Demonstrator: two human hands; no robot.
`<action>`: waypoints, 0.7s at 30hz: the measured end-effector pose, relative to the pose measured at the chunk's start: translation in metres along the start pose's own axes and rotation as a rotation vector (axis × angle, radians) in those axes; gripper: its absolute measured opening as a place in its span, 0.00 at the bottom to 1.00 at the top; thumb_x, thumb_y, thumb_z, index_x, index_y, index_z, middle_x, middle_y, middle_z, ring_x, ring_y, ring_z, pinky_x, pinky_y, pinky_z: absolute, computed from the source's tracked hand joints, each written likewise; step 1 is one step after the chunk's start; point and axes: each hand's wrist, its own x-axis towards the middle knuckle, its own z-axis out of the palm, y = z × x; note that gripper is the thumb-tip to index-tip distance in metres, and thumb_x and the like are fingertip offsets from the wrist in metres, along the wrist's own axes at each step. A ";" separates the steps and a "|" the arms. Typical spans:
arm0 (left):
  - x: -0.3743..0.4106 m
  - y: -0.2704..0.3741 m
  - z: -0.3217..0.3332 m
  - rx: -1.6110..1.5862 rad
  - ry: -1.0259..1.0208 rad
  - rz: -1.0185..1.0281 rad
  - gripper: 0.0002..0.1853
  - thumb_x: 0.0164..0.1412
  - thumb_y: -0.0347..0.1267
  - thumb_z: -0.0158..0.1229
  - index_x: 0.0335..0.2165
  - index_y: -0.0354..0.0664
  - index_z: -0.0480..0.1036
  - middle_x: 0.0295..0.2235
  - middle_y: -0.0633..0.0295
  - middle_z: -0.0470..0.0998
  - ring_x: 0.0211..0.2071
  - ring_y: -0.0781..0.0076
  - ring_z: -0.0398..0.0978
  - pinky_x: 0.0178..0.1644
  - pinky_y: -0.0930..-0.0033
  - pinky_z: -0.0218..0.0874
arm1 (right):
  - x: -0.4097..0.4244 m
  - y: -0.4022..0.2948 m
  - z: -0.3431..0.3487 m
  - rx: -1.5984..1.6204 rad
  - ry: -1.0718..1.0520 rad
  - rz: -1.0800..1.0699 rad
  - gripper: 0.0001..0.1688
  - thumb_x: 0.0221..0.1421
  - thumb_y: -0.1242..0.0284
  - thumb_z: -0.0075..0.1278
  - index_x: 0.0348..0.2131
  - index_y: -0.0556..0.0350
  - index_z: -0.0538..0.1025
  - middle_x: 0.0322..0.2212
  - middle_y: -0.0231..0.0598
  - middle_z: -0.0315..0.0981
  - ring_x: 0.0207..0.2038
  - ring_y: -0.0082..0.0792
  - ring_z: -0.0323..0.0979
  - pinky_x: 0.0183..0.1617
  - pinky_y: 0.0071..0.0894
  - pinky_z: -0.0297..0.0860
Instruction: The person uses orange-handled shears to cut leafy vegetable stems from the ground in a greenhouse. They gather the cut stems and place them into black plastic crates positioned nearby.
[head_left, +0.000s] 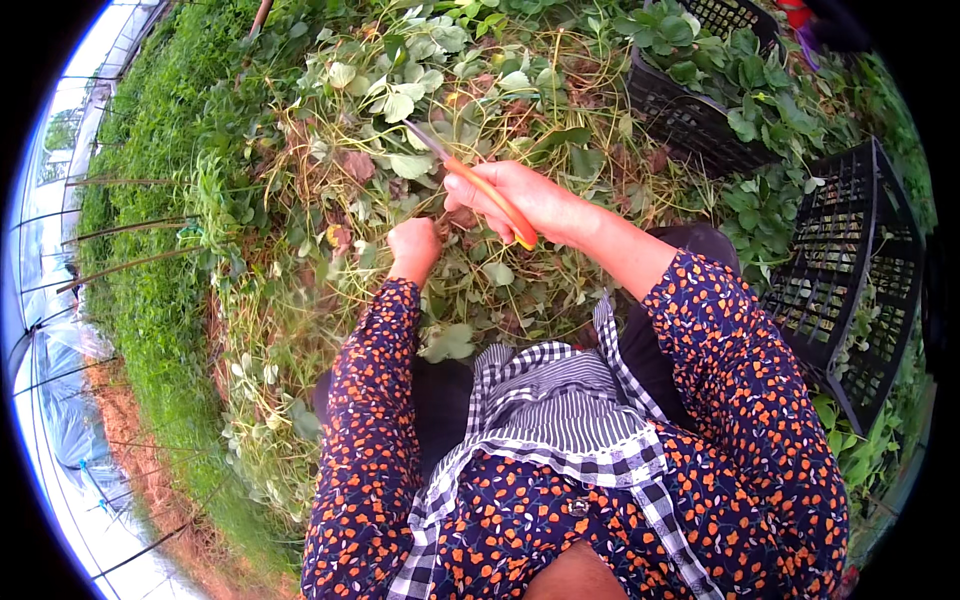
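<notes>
My right hand holds a pair of scissors with orange-and-yellow handles. Their metal blades point up and to the left over a heap of cut or uprooted leafy plants, which look like strawberry plants. Just to the lower left, my left hand is closed in a fist at some thin brownish stems that run between the two hands. The fingers hide most of what the fist grips. Around both hands lie tangled pale runners, loose leaves and patches of brown dry leaves.
A black plastic crate with leafy plants stands at the upper right. Another black slatted crate is tilted beside my right arm. Dense green plants and thin stakes line the left, before plastic sheeting.
</notes>
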 end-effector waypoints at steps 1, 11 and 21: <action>-0.001 -0.007 0.000 0.021 -0.034 -0.022 0.16 0.48 0.45 0.55 0.28 0.46 0.77 0.27 0.57 0.77 0.31 0.61 0.76 0.34 0.64 0.67 | -0.003 0.000 -0.001 -0.004 -0.022 0.021 0.29 0.54 0.49 0.43 0.32 0.59 0.72 0.12 0.22 0.59 0.12 0.15 0.59 0.16 0.15 0.58; -0.044 -0.074 -0.119 -0.657 0.076 -0.008 0.16 0.46 0.43 0.58 0.30 0.43 0.77 0.21 0.57 0.75 0.23 0.69 0.71 0.33 0.71 0.61 | -0.002 -0.004 0.013 -0.375 0.460 -0.711 0.11 0.59 0.68 0.40 0.29 0.57 0.68 0.20 0.25 0.58 0.20 0.12 0.59 0.19 0.13 0.63; -0.078 -0.084 -0.130 -1.354 0.208 -0.052 0.10 0.48 0.25 0.55 0.32 0.31 0.75 0.27 0.61 0.78 0.25 0.79 0.73 0.31 0.79 0.62 | -0.009 0.062 0.018 -1.034 0.153 0.182 0.12 0.52 0.68 0.40 0.28 0.55 0.74 0.23 0.47 0.72 0.30 0.39 0.73 0.31 0.38 0.69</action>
